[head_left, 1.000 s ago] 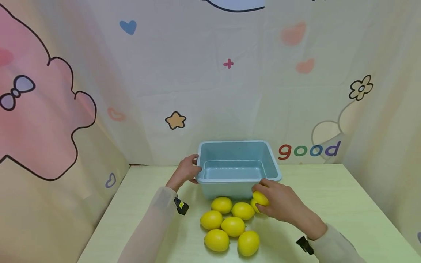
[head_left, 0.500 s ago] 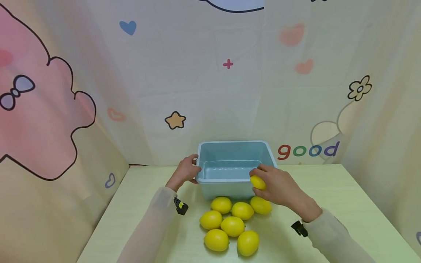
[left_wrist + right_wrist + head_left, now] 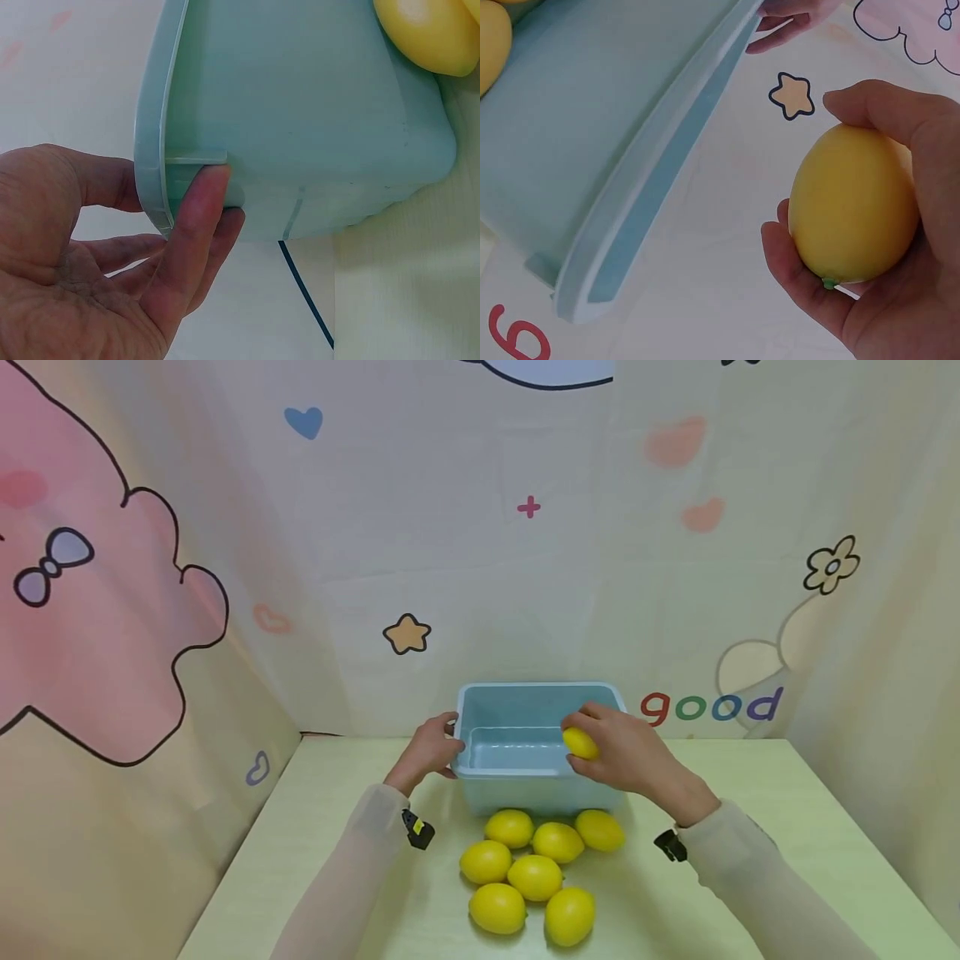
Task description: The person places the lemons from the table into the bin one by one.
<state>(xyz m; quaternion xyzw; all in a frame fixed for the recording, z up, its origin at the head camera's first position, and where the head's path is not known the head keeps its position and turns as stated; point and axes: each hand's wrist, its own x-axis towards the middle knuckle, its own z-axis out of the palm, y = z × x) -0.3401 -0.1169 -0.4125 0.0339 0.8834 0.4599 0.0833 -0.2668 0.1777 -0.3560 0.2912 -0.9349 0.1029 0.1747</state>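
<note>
A light blue plastic basin [image 3: 540,793] stands against the back curtain. My left hand [image 3: 426,750] grips its left end; in the left wrist view the fingers [image 3: 196,232] curl under the rim [image 3: 154,127]. A yellow lemon [image 3: 853,204] with a small green stem end is held in my right hand [image 3: 626,752], thumb on one side and fingers round the other. This hand is raised over the right part of the basin, above the rim. More lemons [image 3: 534,877], several of them, lie on the table in front of the basin.
The pale wooden table [image 3: 712,860] extends to both sides of the basin. Behind it hangs a printed curtain [image 3: 420,527] with hearts, a star and the word "good". The nearest lemons [image 3: 600,831] lie close to the basin's front wall.
My right hand has lifted the lemon from the front right of the basin, up and slightly left, to above the basin. The left hand keeps its grip on the basin.
</note>
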